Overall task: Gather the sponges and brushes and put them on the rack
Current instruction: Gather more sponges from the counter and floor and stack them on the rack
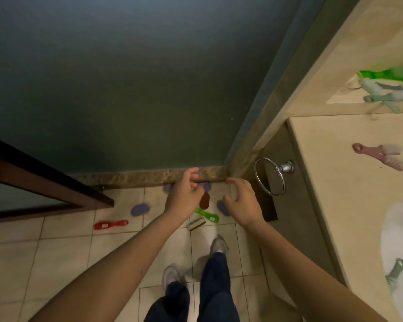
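On the red brush, an unreadable label.

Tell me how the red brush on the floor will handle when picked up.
The red brush looks like rigid plastic, so probably stiff and light. It lies flat on the tile floor, unlikely to roll. Its glossy handle may be somewhat slippery.

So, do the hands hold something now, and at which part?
Nothing is held: the left hand and right hand are both open and empty above the floor.

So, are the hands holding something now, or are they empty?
Empty. The left hand and right hand hang open over the floor tiles, fingers curled, nothing between them.
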Motion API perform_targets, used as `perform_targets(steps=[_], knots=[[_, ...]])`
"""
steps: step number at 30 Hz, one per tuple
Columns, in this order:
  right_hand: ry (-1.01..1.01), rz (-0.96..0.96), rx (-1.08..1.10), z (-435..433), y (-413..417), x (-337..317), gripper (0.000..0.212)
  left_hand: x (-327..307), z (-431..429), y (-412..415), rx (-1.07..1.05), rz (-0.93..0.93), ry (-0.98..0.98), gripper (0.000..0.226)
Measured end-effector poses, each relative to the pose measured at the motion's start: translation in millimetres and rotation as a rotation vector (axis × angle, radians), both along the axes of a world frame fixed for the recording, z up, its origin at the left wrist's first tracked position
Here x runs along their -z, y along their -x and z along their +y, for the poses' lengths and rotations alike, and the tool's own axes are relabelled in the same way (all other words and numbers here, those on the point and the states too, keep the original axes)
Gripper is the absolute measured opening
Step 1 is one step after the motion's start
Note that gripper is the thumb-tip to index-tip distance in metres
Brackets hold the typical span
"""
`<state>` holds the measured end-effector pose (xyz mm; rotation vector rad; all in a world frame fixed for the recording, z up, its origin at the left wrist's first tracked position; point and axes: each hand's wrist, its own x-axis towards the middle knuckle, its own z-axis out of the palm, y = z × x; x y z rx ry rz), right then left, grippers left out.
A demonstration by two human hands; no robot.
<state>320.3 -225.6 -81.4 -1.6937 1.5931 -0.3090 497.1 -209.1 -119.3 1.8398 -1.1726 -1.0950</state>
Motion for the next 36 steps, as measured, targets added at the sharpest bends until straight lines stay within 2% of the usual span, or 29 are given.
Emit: perform_targets(steps=[5,9,19,25,29,36], knots=[[-0.061,0.026,-0.040,-35,8,69,0.054,63,-22,10,-0.027,-0.034,-0.065,0.049],[-0.086,0.040,-0.036,-57,18,154,0.051,134,-42,25,-0.005,-0.046,-0.073,0.047],[-0.132,0.144,-0.034,-81,57,421,0.049,392,-60,54,0.046,-0.080,-0.127,0.050],[-0.130,0.126,-0.017,-99,68,548,0.042,520,-81,62,0.052,-0.143,-0.141,0.051],[-0.151,0.124,0.030,-102,72,612,0.053,581,-93,67,0.080,-0.165,-0.165,0.055],[-0.143,0.185,0.007,-109,77,687,0.065,643,-106,72,0.145,-0.251,-0.247,0.066]])
